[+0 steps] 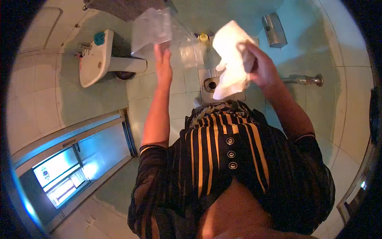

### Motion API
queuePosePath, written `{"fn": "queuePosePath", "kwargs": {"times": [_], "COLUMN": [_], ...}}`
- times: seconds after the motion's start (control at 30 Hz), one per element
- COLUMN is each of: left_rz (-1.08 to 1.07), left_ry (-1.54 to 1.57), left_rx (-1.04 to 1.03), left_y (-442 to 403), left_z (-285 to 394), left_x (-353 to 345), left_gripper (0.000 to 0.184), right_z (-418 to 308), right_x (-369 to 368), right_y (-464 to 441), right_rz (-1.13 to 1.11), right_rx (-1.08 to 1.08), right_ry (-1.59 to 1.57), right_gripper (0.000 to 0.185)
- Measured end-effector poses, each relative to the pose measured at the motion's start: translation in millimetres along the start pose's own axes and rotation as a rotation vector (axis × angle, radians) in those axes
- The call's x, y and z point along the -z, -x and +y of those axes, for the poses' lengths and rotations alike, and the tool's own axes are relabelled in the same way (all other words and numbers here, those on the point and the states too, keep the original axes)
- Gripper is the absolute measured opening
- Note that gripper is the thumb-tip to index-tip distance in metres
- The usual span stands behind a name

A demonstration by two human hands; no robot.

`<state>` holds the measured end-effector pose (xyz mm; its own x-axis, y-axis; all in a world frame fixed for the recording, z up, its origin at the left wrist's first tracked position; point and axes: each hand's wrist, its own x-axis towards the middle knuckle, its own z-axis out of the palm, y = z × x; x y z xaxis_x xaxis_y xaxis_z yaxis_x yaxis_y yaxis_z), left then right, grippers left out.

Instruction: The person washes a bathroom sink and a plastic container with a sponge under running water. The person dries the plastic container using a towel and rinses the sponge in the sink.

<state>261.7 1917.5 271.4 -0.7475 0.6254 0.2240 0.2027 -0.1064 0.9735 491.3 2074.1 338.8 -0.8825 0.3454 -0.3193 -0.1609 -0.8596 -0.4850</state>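
Note:
A clear, see-through plastic piece (153,30), box-like or bag-like and blurred, is at the upper left of the head view. My left hand (163,63) grips its lower edge, with fingers partly hidden behind it. In my right hand (262,65) is a white cloth (234,55), brightly lit and loosely bunched, its lower end hanging down. Thumb and fingers are closed on the cloth's right side. The two held things are apart from each other. Whether the white material is fabric or thick paper is hard to tell because of the glare.
A white washbasin (93,65) with a tap (83,49) is on the left wall. A floor drain or squat pan (211,84) lies ahead. On the right are a metal dispenser (274,30) and a wall pipe (304,79). A window (59,171) sits lower left.

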Motion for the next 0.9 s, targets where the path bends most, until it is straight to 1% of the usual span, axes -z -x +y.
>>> {"fn": "queuePosePath", "kwargs": {"times": [0.03, 0.07, 0.13, 0.17, 0.2, 0.23, 0.27, 0.3, 0.33, 0.37, 0.4, 0.43, 0.47, 0.5, 0.57, 0.6, 0.63, 0.7, 0.73, 0.8, 0.83, 0.87, 0.9], "left_rz": [-0.038, -0.078, -0.197, -0.179, -0.167, -0.197, -0.203, -0.211, -0.279, -0.273, -0.121, -0.101, -0.106, -0.095, -0.081, -0.095, -0.085, -0.122, -0.132, 0.017, 0.017, 0.009, 0.001], "left_ry": [-0.075, -0.145, 0.042, 0.128, 0.214, 0.24, 0.211, 0.178, 0.046, 0.087, 0.244, 0.278, 0.312, 0.381, 0.518, 0.537, 0.499, 0.35, 0.359, 0.325, 0.326, 0.397, 0.467], "left_rx": [0.003, -0.004, 0.167, 0.192, 0.221, 0.187, 0.251, 0.324, 0.311, 0.389, 0.406, 0.415, 0.4, 0.353, 0.189, 0.159, 0.11, 0.038, 0.048, 0.059, 0.059, 0.116, 0.174], "left_y": [1, -1, 3, 5, 5, 2, -2, -6, -11, -19, -25, -29, -33, -39, -56, -61, -69, -98, -108, -128, -138, -145, -150], "left_z": [-1, -1, 1, -10, -18, -14, -10, -7, -38, -27, -27, -12, -37, -25, -19, -18, -27, -58, -56, -39, -39, -42, -42], "left_x": [-1, -5, -9, -14, -17, -15, -7, 8, 37, 50, 58, 73, 93, 102, 122, 134, 147, 190, 208, 240, 262, 284, 299], "left_gripper": [0.055, 0.055, 0.058, 0.061, 0.064, 0.064, 0.066, 0.068, 0.063, 0.058, 0.054, 0.053, 0.052, 0.052, 0.06, 0.061, 0.063, 0.068, 0.068, 0.07, 0.066, 0.062, 0.058], "right_z": [1, 21, 52, 60, 75, 99, 109, 115, 120, 129, 139, 132, 140, 151, 160, 167, 169, 159, 158, 146, 139, 130, 109], "right_x": [-12, -9, -16, -36, -49, -37, -66, -67, -77, -91, -104, -128, -134, -139, -142, -147, -149, -161, -158, -143, -137, -127, -110], "right_y": [-7, -20, -58, -68, -80, -104, -107, -120, -128, -138, -148, -150, -159, -173, -202, -208, -215, -209, -208, -203, -200, -197, -203], "right_rz": [-0.078, 0.024, 0.014, -0.093, -0.166, -0.123, -0.102, -0.139, -0.108, -0.139, -0.158, -0.209, -0.248, -0.288, -0.308, -0.309, -0.291, -0.494, -0.478, -0.445, -0.182, 0.072, -0.397], "right_rx": [-0.018, 0.108, 0.127, 0.069, 0.112, 0.151, 0.337, 0.374, 0.29, 0.379, 0.475, 0.617, 0.592, 0.568, 0.31, 0.199, 0.204, -0.042, -0.05, 0.094, 0.069, 0.05, 0.051], "right_ry": [0.092, 0.078, 0.146, 0.022, 0.018, 0.246, 0.145, 0.236, 0.369, 0.515, 0.655, 0.903, 0.847, 0.794, 0.991, 0.848, 0.854, 1.549, 1.547, 1.225, 0.917, 0.599, -0.021], "right_gripper": [0.034, 0.034, 0.037, 0.034, 0.03, 0.03, 0.033, 0.037, 0.037, 0.036, 0.035, 0.035, 0.035, 0.035, 0.036, 0.037, 0.037, 0.036, 0.036, 0.035, 0.034, 0.033, 0.033]}}
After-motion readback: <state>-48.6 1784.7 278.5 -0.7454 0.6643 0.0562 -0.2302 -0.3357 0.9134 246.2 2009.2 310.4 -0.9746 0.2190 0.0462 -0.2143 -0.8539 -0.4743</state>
